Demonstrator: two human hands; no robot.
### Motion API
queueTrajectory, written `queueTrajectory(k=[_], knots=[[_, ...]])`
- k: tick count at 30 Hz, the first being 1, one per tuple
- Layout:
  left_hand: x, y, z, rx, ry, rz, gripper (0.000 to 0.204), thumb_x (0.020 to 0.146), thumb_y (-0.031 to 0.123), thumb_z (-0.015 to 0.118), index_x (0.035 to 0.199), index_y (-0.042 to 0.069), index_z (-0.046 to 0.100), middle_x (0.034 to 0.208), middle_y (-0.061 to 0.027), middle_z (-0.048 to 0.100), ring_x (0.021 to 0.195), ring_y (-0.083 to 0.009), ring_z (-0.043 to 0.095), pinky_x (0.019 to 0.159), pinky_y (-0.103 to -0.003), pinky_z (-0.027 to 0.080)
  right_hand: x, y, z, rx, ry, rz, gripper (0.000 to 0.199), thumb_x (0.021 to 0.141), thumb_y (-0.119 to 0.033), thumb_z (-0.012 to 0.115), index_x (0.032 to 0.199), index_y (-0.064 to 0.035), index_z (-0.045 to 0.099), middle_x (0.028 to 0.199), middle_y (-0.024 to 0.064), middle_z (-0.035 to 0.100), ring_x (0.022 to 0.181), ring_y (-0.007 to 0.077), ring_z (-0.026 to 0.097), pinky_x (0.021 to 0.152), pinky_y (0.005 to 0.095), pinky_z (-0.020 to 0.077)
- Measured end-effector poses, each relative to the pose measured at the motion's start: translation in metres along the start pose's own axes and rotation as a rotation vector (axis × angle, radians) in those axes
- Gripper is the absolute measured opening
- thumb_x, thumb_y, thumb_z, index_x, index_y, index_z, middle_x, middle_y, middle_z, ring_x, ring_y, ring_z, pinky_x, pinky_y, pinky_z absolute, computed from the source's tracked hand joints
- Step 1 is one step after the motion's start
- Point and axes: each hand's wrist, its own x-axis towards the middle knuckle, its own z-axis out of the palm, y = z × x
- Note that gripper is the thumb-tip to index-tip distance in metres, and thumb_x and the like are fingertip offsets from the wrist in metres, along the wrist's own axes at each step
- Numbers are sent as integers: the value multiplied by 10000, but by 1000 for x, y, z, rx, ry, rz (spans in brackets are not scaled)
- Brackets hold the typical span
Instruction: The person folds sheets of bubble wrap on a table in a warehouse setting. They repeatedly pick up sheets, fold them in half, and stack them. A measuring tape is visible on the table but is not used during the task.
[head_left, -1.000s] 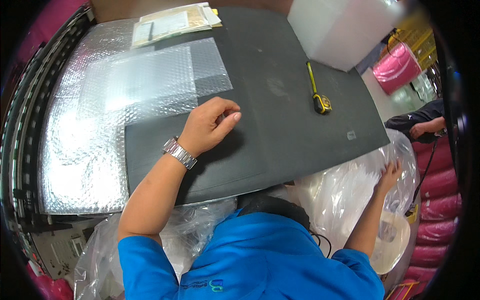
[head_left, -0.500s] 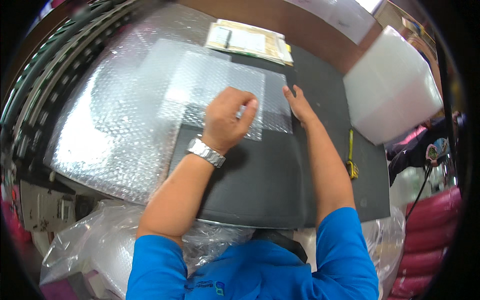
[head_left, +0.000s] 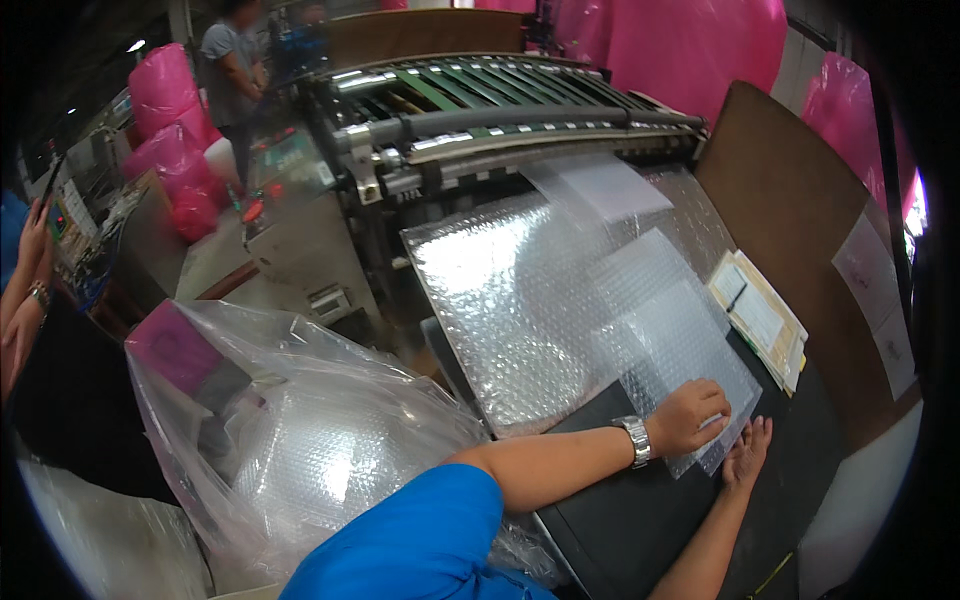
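Overlapping clear bubble wrap sheets (head_left: 675, 325) lie on the dark tabletop, slightly out of line with each other. Over their near end is my left hand (head_left: 688, 415), with a metal watch on its wrist. Its fingers are curled toward the thumb, and what is between them, if anything, is too small to make out. My right hand (head_left: 747, 455) is at the right edge of the sheets, palm turned toward them and fingers stretched out. A larger stack of bubble wrap (head_left: 520, 310) lies beyond, toward the machine.
A roller machine (head_left: 500, 125) with green belts spans the far side, a translucent sheet (head_left: 610, 190) by its rollers. Papers with a pen (head_left: 755, 310) lie at right, beside a brown board (head_left: 790, 180). Bagged bubble wrap (head_left: 320, 450) stands at left. Other people (head_left: 235, 60) are around.
The view has swung left, bringing the machine, the bagged wrap and other people into sight. My hands stay at the small sheets and are now closer together.
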Motion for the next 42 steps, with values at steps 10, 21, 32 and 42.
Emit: queueTrajectory(k=[10, 21, 32, 42], knots=[[-2, 4, -3, 27, -25, -13, 92, 737, 106, 557, 812, 56, 538, 857, -101, 514, 829, -279, 496, 748, -358, 389, 17, 6, -33, 188, -132, 252, 479, 820, -281, 566, 1184, -78, 329, 1090, 151, 472, 1000, 252, 487, 848, 373, 416], [13, -23, -25, 721, -98, -454, 531, 693, 270, 631, 1170, 133, 442, 1279, -203, 297, 1240, -359, 204, 961, -558, 182, 21, 10, -32, 13, -47, 99, 645, 818, -215, 580, 1310, -72, 187, 1159, 126, 427, 1067, 244, 432, 898, 358, 370], [59, -90, -128, 1101, -473, -698, 763, 723, 579, 496, 1331, 167, 289, 1386, -228, 147, 1301, -360, 74, 1010, -552, 14, 5, 1, -3, -108, -57, 81, 717, 824, -209, 575, 1360, -123, 107, 1284, 171, 322, 1142, 272, 377, 928, 359, 337], [30, -68, -63, 661, -764, -522, 737, 708, 551, 529, 1278, 118, 354, 1164, -244, 430, 1144, -383, 355, 984, -494, 191, -1, 9, 12, -531, 27, -160, 776, 767, -237, 618, 1344, -35, 142, 1326, 171, 280, 1178, 295, 337, 972, 381, 277]])
